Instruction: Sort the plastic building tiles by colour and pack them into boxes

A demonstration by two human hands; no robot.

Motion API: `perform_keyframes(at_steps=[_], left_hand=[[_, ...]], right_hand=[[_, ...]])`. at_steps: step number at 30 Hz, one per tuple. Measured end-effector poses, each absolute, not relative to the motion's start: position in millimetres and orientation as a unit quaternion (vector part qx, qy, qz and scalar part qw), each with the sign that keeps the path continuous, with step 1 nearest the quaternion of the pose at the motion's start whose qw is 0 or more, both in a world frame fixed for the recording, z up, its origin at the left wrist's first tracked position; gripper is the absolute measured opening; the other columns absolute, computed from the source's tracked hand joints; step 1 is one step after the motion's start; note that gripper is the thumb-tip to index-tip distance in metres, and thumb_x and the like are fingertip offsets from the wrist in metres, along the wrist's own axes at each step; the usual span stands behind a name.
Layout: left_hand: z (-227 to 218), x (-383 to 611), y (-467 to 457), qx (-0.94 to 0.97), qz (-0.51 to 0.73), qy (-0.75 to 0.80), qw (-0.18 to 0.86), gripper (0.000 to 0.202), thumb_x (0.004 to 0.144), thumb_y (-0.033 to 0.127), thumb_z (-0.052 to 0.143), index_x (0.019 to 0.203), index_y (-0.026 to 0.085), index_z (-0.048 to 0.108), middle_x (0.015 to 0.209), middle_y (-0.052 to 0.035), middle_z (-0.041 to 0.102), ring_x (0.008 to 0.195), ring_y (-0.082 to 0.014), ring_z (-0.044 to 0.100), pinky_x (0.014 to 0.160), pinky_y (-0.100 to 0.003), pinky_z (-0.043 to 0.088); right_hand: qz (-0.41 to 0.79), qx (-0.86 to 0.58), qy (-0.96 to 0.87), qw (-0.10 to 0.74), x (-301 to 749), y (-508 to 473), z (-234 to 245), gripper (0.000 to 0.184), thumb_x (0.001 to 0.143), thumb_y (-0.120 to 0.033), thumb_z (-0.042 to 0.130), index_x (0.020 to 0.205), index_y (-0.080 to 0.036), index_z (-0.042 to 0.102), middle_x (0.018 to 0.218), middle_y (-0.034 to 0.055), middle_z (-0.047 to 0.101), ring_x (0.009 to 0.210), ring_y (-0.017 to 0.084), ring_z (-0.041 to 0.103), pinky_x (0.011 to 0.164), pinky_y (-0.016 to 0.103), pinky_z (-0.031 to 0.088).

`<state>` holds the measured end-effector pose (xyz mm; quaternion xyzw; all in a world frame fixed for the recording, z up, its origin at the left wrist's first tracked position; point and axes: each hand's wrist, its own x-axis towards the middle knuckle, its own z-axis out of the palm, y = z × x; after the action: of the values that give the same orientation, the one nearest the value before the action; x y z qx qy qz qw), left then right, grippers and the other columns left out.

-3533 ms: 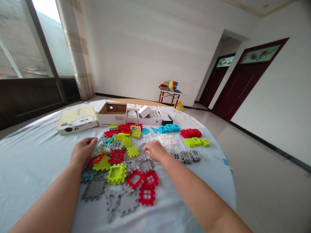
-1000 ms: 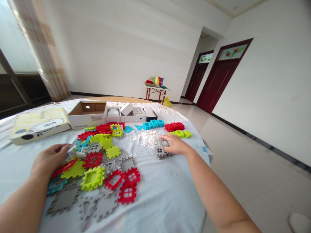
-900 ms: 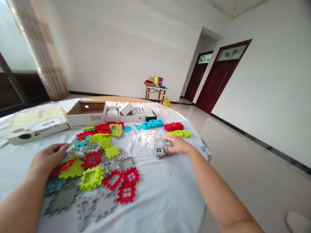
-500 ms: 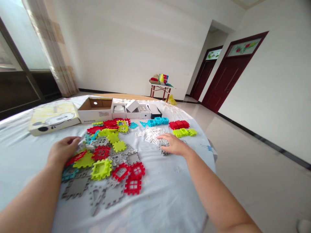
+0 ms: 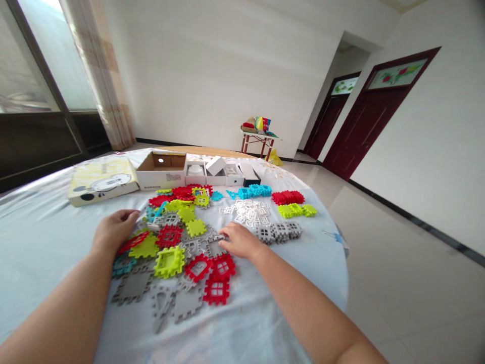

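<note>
A heap of flat toothed plastic tiles (image 5: 178, 247) in red, lime, grey and teal lies on the light blue cloth of the round table (image 5: 45, 237). My left hand (image 5: 113, 230) rests on the heap's left edge, fingers curled over a red tile. My right hand (image 5: 238, 240) lies at the heap's right side, its fingertips pinched on a grey tile (image 5: 215, 242). To the right stand sorted groups: a grey row (image 5: 278, 231), white pieces (image 5: 248, 212), a lime row (image 5: 297, 210), a red row (image 5: 288, 197) and a teal row (image 5: 252, 191).
Along the table's far side are a yellow printed box (image 5: 102, 181), an open cardboard box (image 5: 161, 169) and small white boxes (image 5: 215, 172). The table edge drops to a tiled floor on the right. A small red-legged table (image 5: 259, 136) stands by the far wall, near dark red doors (image 5: 375, 116).
My right hand has left the grey row on the right and moved left to the mixed heap, now touching a grey tile. My left hand has stayed on the heap's left edge.
</note>
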<state>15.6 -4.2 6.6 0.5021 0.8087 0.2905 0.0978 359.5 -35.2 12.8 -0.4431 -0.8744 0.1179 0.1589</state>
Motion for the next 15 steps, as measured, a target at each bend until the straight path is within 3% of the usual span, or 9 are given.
perform_keyframes(at_steps=[6,12,15], left_hand=[[7.6,17.0,-7.2,0.508,0.28,0.81,0.088,0.05,0.073,0.05,0.042,0.104,0.018,0.065,0.091,-0.009,0.068,0.078,-0.0201,0.059,0.064,-0.027,0.041],[6.3,16.8,-8.4,0.514,0.273,0.808,0.091,0.052,0.073,0.052,0.037,0.106,0.02,0.063,0.094,-0.0077,0.068,0.082,-0.0189,0.059,0.067,-0.028,0.04],[5.9,16.3,-5.8,0.5,0.283,0.813,0.096,0.05,0.073,0.05,0.042,0.104,0.019,0.065,0.091,-0.0079,0.068,0.079,-0.0197,0.058,0.065,-0.026,0.041]], right_hand=[[0.135,-0.475,-0.848,0.194,365.7,-36.1,17.1,0.014,0.072,-0.014,0.054,0.079,-0.02,0.065,0.082,0.0027,0.06,0.075,0.013,0.056,0.073,0.024,0.042],[0.08,-0.476,-0.803,0.349,379.0,-29.7,29.4,0.013,0.077,-0.013,0.051,0.085,-0.019,0.058,0.086,0.0024,0.059,0.079,0.013,0.054,0.077,0.026,0.041],[0.071,-0.461,-0.826,0.316,385.7,-30.2,30.3,0.01,0.074,-0.014,0.056,0.082,-0.019,0.058,0.085,0.0022,0.058,0.084,0.014,0.053,0.079,0.027,0.04]])
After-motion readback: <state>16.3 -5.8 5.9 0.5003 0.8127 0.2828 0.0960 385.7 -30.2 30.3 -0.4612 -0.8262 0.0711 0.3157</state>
